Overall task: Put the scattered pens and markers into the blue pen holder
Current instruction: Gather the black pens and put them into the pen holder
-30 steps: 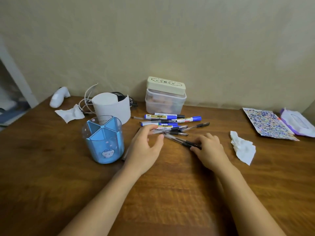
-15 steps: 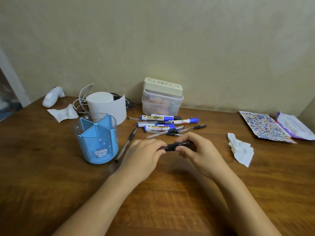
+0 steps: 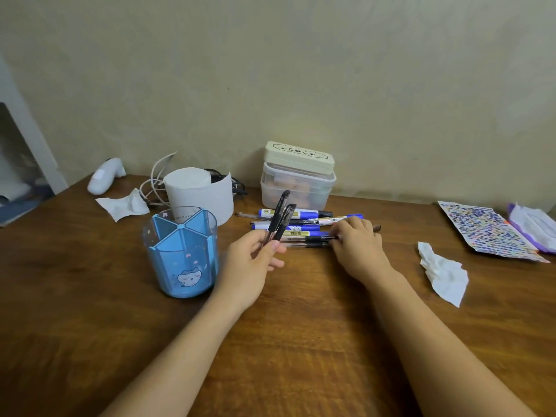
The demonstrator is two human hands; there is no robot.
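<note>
The blue pen holder (image 3: 182, 254), split into compartments and with nothing in it, stands on the wooden table (image 3: 90, 326) at the left. My left hand (image 3: 251, 266) holds two black pens (image 3: 279, 219) upright, caps up, just right of the holder. Behind them lies a pile of pens and markers (image 3: 296, 228), several with blue caps. My right hand (image 3: 358, 251) rests on the right end of that pile, fingertips pinched on a black pen (image 3: 316, 239) that lies on the table.
A toilet paper roll (image 3: 198, 195) with cables stands behind the holder. A clear lidded box (image 3: 298, 188) sits against the wall. Crumpled tissues (image 3: 443, 272) lie to the right and back left (image 3: 123, 203). A sticker sheet (image 3: 487, 230) and wipes pack (image 3: 535, 224) are far right.
My left hand has taken the black pens from both hands and raised them upright near the holder. My right hand has gone back to the pile and touches another pen.
</note>
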